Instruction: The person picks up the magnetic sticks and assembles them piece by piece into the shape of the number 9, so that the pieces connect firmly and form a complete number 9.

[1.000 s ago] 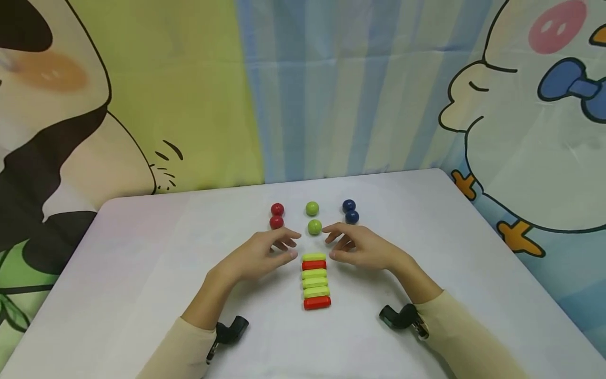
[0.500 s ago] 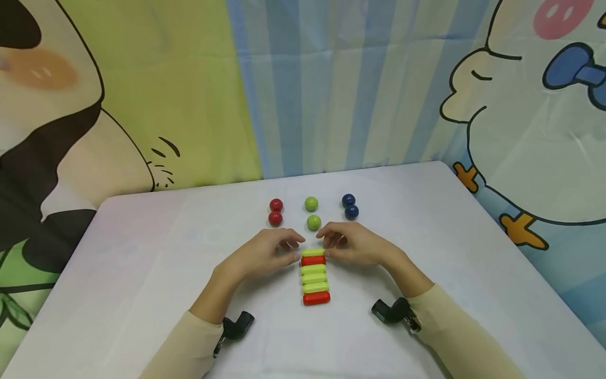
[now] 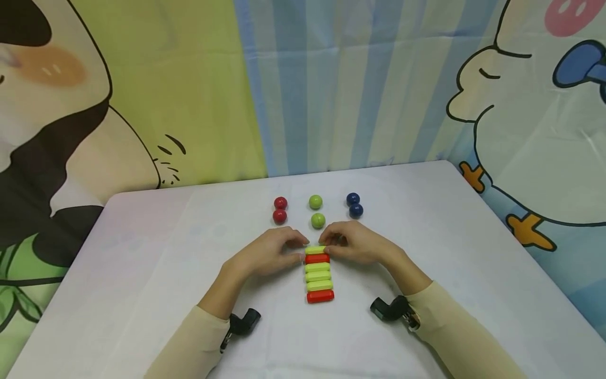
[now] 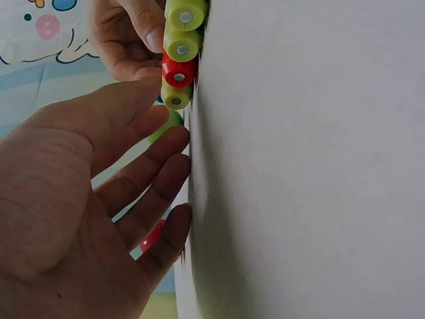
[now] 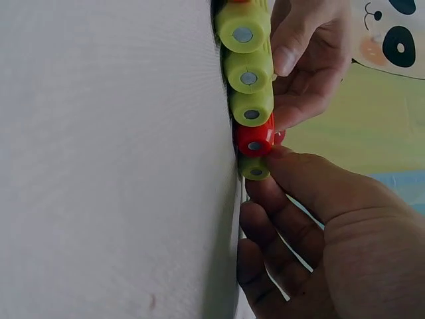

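A column of short magnetic rods, yellow-green and red with metal discs at their ends, lies on the white table. My right hand (image 3: 357, 242) is at the right end of the farthest yellow-green magnetic rod (image 3: 314, 250), thumb and index finger pinching that end. My left hand (image 3: 270, 252) is beside the left ends, its thumb near the red magnetic rod (image 3: 317, 259) behind which the farthest one lies. In the left wrist view the left fingers (image 4: 149, 212) are spread and fairly straight, gripping nothing. The nearest rod (image 3: 320, 296) is red.
Beyond the hands stand two red balls (image 3: 280, 216), two green balls (image 3: 317, 220) and two dark blue balls (image 3: 356, 211), in separate pairs. The white table (image 3: 156, 273) ends at a cartoon-print curtain (image 3: 322, 95) behind. Each wrist carries a black camera (image 3: 245, 321).
Both hands have moved inward toward the far end of the rod column. The right thumb and index finger have come onto the farthest rod. The rods and balls keep their arrangement.
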{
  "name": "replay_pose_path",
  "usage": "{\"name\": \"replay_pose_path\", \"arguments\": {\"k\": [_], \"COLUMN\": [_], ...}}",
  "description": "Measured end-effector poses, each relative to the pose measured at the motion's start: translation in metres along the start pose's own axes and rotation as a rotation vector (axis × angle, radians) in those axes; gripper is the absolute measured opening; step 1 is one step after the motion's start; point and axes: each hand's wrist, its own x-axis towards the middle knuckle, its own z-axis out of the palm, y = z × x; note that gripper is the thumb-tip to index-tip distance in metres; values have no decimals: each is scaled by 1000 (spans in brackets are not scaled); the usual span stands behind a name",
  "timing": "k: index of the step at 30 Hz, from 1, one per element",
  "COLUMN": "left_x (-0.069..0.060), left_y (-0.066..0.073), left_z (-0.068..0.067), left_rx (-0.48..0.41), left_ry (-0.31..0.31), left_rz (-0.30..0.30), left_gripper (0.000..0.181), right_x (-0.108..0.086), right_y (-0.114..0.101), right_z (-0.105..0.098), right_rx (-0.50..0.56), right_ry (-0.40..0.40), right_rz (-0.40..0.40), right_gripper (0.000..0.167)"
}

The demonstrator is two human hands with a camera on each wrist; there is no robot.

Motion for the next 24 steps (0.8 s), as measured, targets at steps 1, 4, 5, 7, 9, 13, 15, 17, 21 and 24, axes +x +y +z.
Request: {"name": "replay_pose_path", "arguments": {"k": [1,4,5,7,9,13,15,17,21,24], "left_x": [0,0,0,1,2,8,11,14,18,19], "left_y": [0,-1,-1,0,0,-1,-2,-2,-1,-1], "left_z": [0,-1,-2,-6,-10,-11,-7,-4,-1,-1], "left_rx": [1,8,14,24,31,50,70,86,110,125], "left_ry": [-3,-16,-24,-44,-57,-52,-43,-40,-31,-26], "left_rz": [-1,-4,-5,-18,-19,-4,4,-1,4,-1], "left_gripper": [32,32,32,33,32,31,31,30,25,22], "right_x": [0,2,2,3,4,5,6,6,6,7], "right_y": [0,1,1,1,0,-1,1,1,0,-1], "right_z": [0,1,2,2,2,2,2,2,2,2], "right_rx": [0,-2,-6,-18,-31,-63,-70,-73,-69,-71], "right_ry": [0,-1,-1,1,6,17,18,18,18,22], "right_rz": [-3,-3,1,11,18,19,12,7,16,20], "right_gripper": [15,14,13,12,12,12,13,14,14,15]}}
